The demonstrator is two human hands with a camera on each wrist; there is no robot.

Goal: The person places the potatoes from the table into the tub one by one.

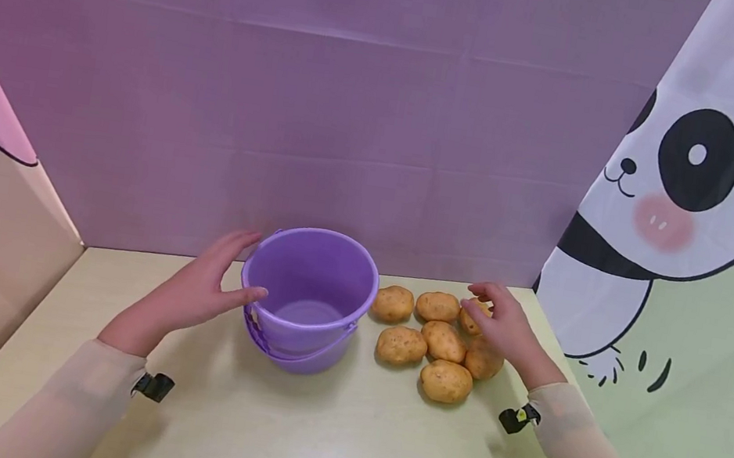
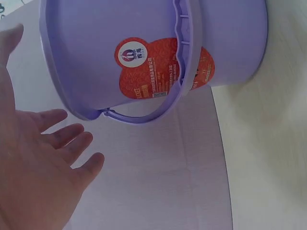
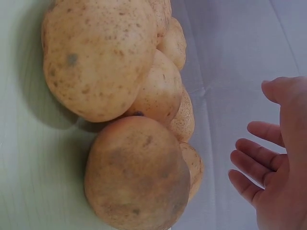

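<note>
A purple bucket (image 1: 312,284) stands upright on the table, its inside bare and its handle hanging down the near side. Beside its left rim is my left hand (image 1: 208,288), fingers spread and the thumb overlapping the rim in the head view. The left wrist view shows the fingers apart from the bucket's wall (image 2: 105,28), which bears a red label (image 2: 148,72). Several potatoes (image 1: 443,341) lie grouped right of the bucket. My right hand (image 1: 505,325) hovers over the rearmost right ones, partly hiding them. Its loosely bent fingers (image 3: 256,155) hold nothing in the right wrist view.
The pale table (image 1: 307,442) extends in front of the bucket and potatoes. A purple cloth (image 1: 337,98) rises behind its back edge. Printed panels flank it, a panda (image 1: 678,149) on the right one. Each wrist carries a small black device (image 1: 154,386).
</note>
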